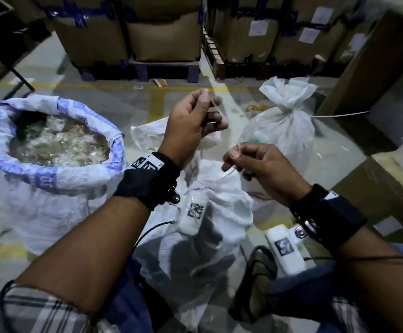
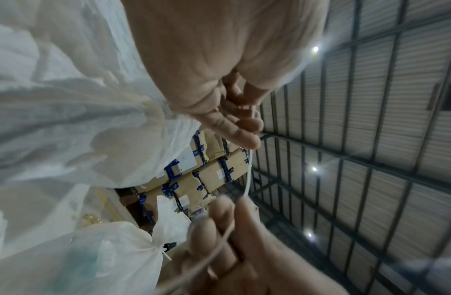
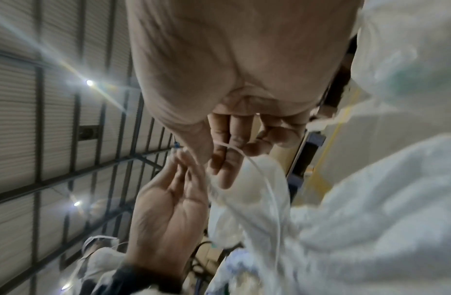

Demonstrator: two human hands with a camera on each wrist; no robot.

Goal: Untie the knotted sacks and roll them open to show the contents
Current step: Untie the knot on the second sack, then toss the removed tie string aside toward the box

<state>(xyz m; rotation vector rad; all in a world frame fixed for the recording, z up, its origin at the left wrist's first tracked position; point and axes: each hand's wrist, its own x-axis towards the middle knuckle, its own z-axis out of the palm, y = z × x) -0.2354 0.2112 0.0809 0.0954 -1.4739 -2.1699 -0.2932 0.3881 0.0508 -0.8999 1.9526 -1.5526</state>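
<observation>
Woven-plastic white sack (image 1: 203,212) sits between your knees, soft and crinkly, probably light. Your left hand (image 1: 191,121) and right hand (image 1: 255,164) each pinch the thin string (image 2: 248,169), held apart above it. String looks slippery; grip close to the neck.

Bare floor (image 1: 135,102) lies between the rolled-open sack (image 1: 51,164), tied sack (image 1: 284,121) and stacked boxes (image 1: 162,32).

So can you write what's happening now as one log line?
hands: left hand, right hand pinch thin white string | near white woven sack: untied | far sack: knotted
</observation>
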